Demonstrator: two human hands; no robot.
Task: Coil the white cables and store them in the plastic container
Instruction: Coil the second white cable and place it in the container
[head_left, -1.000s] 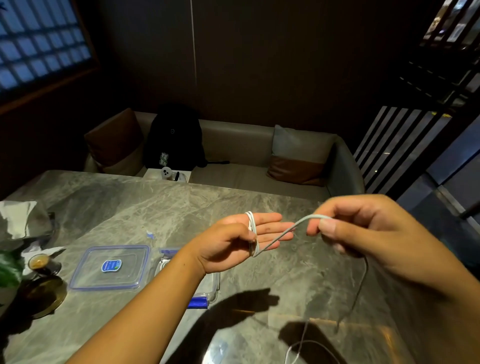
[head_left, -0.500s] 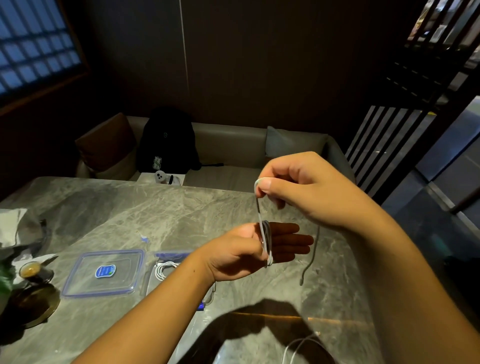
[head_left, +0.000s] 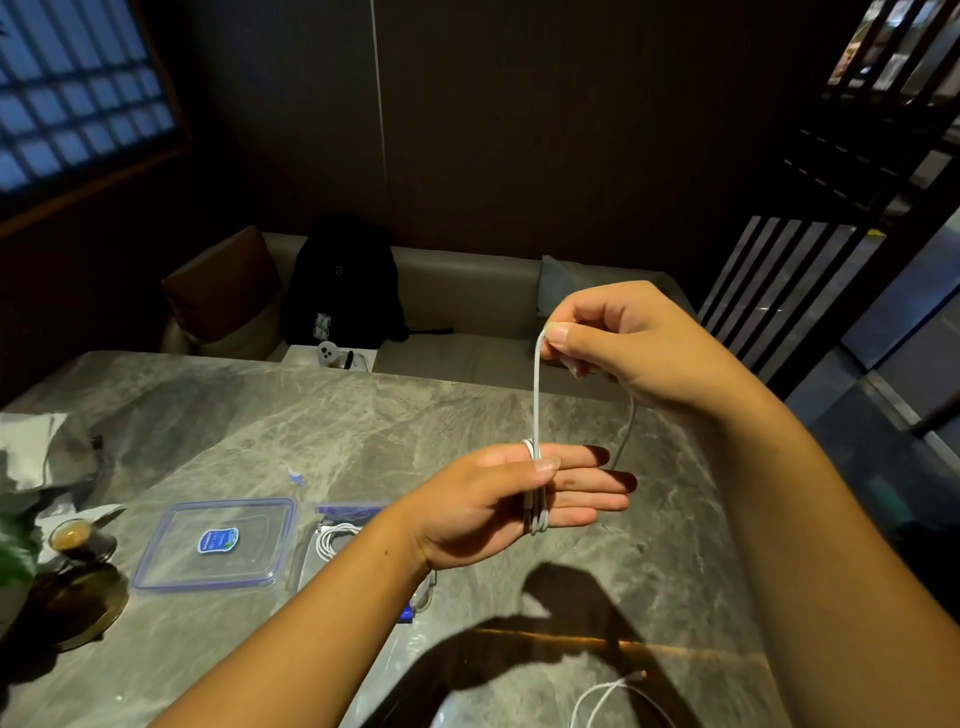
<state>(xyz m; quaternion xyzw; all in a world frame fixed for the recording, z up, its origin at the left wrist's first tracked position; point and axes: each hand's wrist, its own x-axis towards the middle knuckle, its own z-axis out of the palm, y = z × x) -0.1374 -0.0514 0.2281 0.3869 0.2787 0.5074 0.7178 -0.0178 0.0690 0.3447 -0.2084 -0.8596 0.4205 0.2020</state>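
A white cable (head_left: 536, 395) is looped several times around the straight fingers of my left hand (head_left: 498, 501), whose thumb presses the loops. Above it, my right hand (head_left: 623, 343) pinches the cable's free length and holds it taut and upright; the loose tail hangs down behind that hand. The clear plastic container (head_left: 306, 545) with blue clips stands on the table under my left forearm, with a coiled white cable (head_left: 335, 538) inside. Its lid (head_left: 215, 545) lies flat to the left. Another white cable (head_left: 605, 699) lies at the table's near edge.
The grey marble table (head_left: 311, 426) carries a small cup (head_left: 72, 535) on a dark saucer and crumpled paper (head_left: 36, 452) at the left. Behind the table are a bench seat with cushions, a black backpack (head_left: 343, 286) and a small white device (head_left: 327, 353).
My right hand swung from the right side to above my left hand, drawing the cable around the left fingers. The loose tail has grown shorter.
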